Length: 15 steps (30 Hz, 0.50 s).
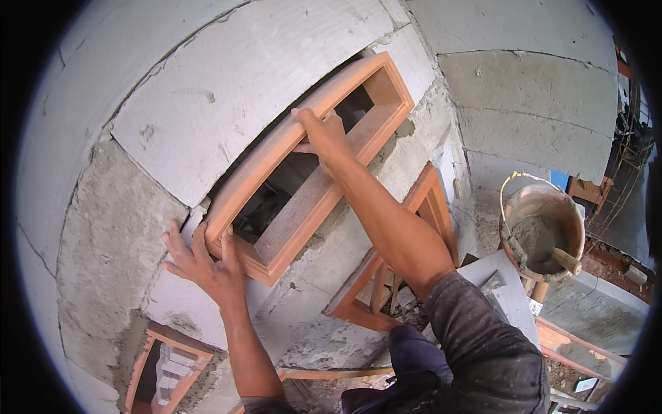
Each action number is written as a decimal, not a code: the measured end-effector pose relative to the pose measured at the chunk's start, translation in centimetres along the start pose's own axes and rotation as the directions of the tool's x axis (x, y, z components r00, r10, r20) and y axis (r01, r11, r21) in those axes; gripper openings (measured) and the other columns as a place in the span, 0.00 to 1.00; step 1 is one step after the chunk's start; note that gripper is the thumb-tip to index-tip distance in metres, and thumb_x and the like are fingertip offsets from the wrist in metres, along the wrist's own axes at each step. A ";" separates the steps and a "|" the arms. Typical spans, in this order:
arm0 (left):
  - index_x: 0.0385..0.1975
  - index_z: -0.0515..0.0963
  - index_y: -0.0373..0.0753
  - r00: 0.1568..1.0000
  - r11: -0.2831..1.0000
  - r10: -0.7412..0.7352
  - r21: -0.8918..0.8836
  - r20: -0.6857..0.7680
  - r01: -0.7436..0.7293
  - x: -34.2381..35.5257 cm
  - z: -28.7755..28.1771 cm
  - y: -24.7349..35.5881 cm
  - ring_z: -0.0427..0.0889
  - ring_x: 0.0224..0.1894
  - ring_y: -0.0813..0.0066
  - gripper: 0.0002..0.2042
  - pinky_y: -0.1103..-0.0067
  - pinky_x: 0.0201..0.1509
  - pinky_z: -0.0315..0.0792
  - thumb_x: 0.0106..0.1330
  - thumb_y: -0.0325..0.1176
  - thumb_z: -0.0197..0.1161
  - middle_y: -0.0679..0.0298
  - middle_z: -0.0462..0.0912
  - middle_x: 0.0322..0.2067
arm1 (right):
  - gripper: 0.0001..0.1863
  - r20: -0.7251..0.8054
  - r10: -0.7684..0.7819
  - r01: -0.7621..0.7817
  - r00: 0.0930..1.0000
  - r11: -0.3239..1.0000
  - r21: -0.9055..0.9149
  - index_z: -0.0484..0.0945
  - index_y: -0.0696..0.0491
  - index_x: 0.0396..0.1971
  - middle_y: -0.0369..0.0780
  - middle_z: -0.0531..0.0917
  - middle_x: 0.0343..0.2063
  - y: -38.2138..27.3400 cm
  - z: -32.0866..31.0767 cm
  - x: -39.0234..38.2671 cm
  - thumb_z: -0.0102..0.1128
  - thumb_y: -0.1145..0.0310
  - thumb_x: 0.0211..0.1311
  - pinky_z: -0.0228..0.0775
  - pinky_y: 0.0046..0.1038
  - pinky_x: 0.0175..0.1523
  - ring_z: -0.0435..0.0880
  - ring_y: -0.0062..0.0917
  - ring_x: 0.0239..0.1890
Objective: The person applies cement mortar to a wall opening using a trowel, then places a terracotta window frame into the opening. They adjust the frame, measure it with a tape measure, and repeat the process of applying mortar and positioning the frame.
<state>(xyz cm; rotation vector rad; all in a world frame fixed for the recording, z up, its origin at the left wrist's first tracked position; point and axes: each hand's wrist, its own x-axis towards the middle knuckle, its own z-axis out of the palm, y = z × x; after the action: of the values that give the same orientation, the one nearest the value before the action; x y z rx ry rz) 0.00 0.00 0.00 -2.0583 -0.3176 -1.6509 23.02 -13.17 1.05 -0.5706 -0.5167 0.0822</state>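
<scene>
A long reddish-brown wooden window frame [303, 238] with two openings sits tilted in a gap between pale wall blocks [252, 76]. Part of it stands out from the wall, and a dark slit shows along its upper edge. My right hand [323, 140] is wrapped round the bar between the openings, near the top rail. At the lower left end my left hand [212, 269] grips the frame's corner, thumb on its front edge. The outer fingers of that hand spread over the side and against the block beside it. The frame's back is hidden.
A bucket [509, 207] of grey mortar [541, 234] stands at the right, a trowel handle [567, 261] leaning out. Another wooden frame [345, 297] lies below my right forearm. A smaller wooden frame [200, 353] is set in the wall at lower left. A pale board [510, 276] lies near the bucket.
</scene>
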 end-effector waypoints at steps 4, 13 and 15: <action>0.45 0.76 0.41 1.000 1.000 -0.021 -0.014 0.006 0.021 0.2 -0.1 0.0 0.48 0.70 0.54 0.19 0.49 0.69 0.29 0.55 0.38 0.68 0.57 0.57 0.65 | 0.29 -0.012 -0.013 0.012 1.000 1.000 -0.025 0.63 0.68 0.45 0.49 0.75 0.37 -0.1 0.1 -0.2 0.61 0.60 0.53 0.81 0.33 0.41 0.81 0.33 0.39; 0.44 0.76 0.45 0.999 0.999 -0.026 -0.043 0.033 0.027 -0.3 -0.1 0.3 0.46 0.71 0.55 0.17 0.48 0.68 0.27 0.54 0.36 0.69 0.60 0.58 0.66 | 0.28 -0.026 0.034 -0.036 0.999 0.994 -0.102 0.63 0.70 0.44 0.51 0.76 0.36 0.5 -0.7 0.3 0.58 0.61 0.54 0.82 0.33 0.40 0.82 0.35 0.37; 0.44 0.76 0.46 1.000 0.999 -0.009 -0.053 0.028 0.010 -0.4 0.0 0.1 0.46 0.71 0.55 0.17 0.48 0.68 0.26 0.54 0.36 0.69 0.60 0.58 0.66 | 0.27 -0.040 0.029 -0.034 0.999 0.993 -0.110 0.63 0.70 0.44 0.50 0.76 0.36 0.5 -0.7 0.2 0.57 0.62 0.54 0.82 0.33 0.40 0.82 0.34 0.36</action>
<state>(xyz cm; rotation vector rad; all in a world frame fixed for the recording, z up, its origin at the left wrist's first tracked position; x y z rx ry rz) -0.05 -0.09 -0.41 -2.1236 -0.2964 -1.6541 23.58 -13.05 0.31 -0.6873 -0.4768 0.0727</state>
